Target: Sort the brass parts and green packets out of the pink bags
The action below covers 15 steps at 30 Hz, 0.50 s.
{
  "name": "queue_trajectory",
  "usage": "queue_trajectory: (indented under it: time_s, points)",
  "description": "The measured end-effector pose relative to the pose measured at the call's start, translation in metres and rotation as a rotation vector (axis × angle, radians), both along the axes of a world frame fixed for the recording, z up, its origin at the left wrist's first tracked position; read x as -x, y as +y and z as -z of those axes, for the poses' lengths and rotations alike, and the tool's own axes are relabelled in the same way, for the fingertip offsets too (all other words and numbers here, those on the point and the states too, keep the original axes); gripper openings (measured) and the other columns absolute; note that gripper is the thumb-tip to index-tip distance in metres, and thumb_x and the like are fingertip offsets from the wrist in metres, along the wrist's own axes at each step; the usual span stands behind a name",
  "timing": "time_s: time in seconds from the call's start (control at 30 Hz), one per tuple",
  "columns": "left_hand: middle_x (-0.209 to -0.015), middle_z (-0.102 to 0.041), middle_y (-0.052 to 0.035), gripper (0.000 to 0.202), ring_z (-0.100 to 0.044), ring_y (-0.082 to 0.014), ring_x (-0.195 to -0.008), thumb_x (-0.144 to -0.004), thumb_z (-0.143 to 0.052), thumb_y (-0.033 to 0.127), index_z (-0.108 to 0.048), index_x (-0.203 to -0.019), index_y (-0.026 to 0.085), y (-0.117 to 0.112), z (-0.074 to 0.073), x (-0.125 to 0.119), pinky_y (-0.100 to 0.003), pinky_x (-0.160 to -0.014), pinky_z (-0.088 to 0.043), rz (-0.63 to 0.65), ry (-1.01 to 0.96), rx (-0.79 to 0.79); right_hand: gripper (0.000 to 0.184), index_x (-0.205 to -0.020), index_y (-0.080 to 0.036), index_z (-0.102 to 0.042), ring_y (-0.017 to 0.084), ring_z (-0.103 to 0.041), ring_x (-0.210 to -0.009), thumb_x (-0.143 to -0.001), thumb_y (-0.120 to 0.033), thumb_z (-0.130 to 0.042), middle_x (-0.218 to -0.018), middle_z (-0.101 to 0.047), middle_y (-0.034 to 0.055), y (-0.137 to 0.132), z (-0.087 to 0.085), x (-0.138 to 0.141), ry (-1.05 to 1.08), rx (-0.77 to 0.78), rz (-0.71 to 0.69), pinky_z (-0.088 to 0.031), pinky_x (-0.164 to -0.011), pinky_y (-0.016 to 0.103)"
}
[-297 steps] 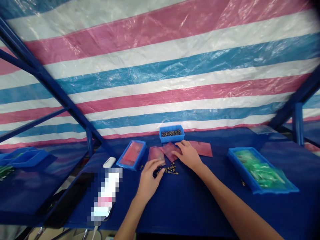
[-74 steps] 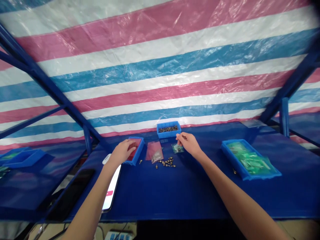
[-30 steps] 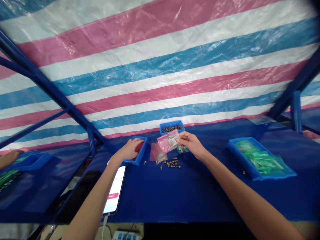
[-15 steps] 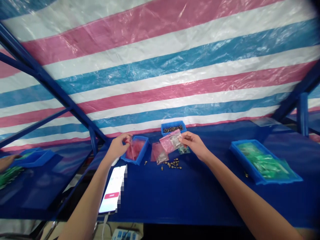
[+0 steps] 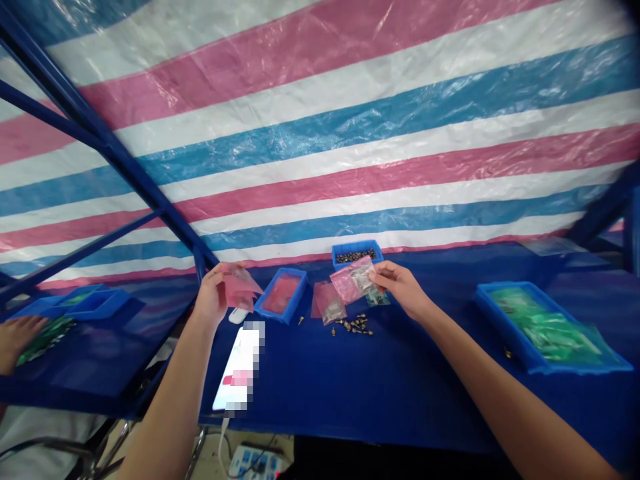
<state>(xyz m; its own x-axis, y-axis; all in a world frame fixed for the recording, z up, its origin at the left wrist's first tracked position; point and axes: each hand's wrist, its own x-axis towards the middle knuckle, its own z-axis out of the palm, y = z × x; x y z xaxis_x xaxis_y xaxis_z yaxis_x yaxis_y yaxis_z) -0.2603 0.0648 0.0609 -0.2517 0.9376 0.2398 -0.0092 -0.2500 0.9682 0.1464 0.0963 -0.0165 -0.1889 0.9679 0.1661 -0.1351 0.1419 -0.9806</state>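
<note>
My left hand is closed on a few pink plastic bags, raised left of a blue tray in which more pink bags lie. Between thumb and fingers, my right hand pinches a pink plastic bag with a clear, shiny part. Below it, other pink bags rest on the table, partly covered. Small brass-coloured metal fittings lie loose in front of them. Behind the held bag stands a blue bin of similar dark small parts.
A blue tray of green bags stands to the right, a single fitting beside it. Front left lies a lit phone on a cable, near a white object. Another person's hand is at the far-left table.
My left hand has lifted the pink bags out of the blue tray and moved left with them. My right hand still pinches its bag. The view has shifted slightly.
</note>
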Motion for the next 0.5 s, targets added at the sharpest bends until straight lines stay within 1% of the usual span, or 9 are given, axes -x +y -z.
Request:
queue_trajectory:
  time_s: [0.1,0.23,0.3,0.37,0.4,0.5]
  points:
    - [-0.097,-0.072,-0.0067,0.016,-0.066,-0.0215,-0.077,-0.067,-0.06,0.031,-0.063,-0.076,0.018,0.0,0.001,-0.004,-0.037,-0.07,-0.055,0.108,0.019,0.026,0.035,-0.086,-0.02,-0.062,0.01,-0.045,-0.057,-0.073,-0.048,-0.077,-0.068,-0.055,-0.0032,0.0,0.0,0.0,-0.003,0.001,0.003,-0.035,-0.055,0.026]
    - [-0.096,-0.071,-0.0078,0.019,-0.067,-0.0229,-0.081,-0.067,-0.057,0.031,-0.06,-0.079,0.017,0.006,0.008,-0.008,-0.036,-0.072,-0.055,0.061,0.145,0.052,0.038,-0.086,-0.02,-0.062,0.011,-0.045,-0.057,-0.07,-0.051,-0.078,-0.067,-0.055,-0.0028,0.0,-0.001,0.001,-0.002,0.011,0.012,-0.037,-0.054,0.026]
    - [-0.093,-0.071,-0.0064,0.018,-0.066,-0.021,-0.078,-0.065,-0.056,0.027,-0.06,-0.08,0.017,0.011,0.01,-0.01,-0.034,-0.07,-0.053,0.029,0.25,0.054,0.039,-0.085,-0.02,-0.062,0.011,-0.045,-0.057,-0.069,-0.051,-0.079,-0.067,-0.055,-0.003,-0.001,-0.002,0.001,-0.001,0.016,0.013,-0.037,-0.053,0.026]
    - [-0.089,-0.07,-0.0039,0.021,-0.063,-0.019,-0.074,-0.065,-0.053,0.022,-0.062,-0.084,0.017,0.016,0.011,-0.014,-0.032,-0.07,-0.051,0.015,0.421,0.039,0.038,-0.085,-0.02,-0.062,0.01,-0.045,-0.056,-0.07,-0.051,-0.079,-0.066,-0.055,-0.0032,-0.001,-0.002,0.001,0.0,0.019,0.008,-0.036,-0.054,0.027]
    - [-0.089,-0.07,-0.0031,0.023,-0.063,-0.0189,-0.074,-0.066,-0.051,0.021,-0.063,-0.086,0.018,0.019,0.009,-0.017,-0.032,-0.072,-0.05,0.015,0.54,0.021,0.038,-0.084,-0.02,-0.062,0.01,-0.045,-0.056,-0.07,-0.05,-0.079,-0.066,-0.055,-0.0034,-0.001,-0.002,0.001,0.002,0.02,0.005,-0.036,-0.054,0.027]
    - [-0.094,-0.069,-0.0033,0.022,-0.061,-0.0224,-0.088,-0.071,-0.045,0.018,-0.062,-0.085,0.02,0.028,0.003,-0.031,-0.037,-0.086,-0.047,0.036,0.976,-0.076,0.037,-0.084,-0.02,-0.062,0.01,-0.045,-0.057,-0.069,-0.049,-0.08,-0.065,-0.054,-0.0042,-0.001,-0.002,0.001,0.009,0.022,-0.001,-0.035,-0.055,0.027]
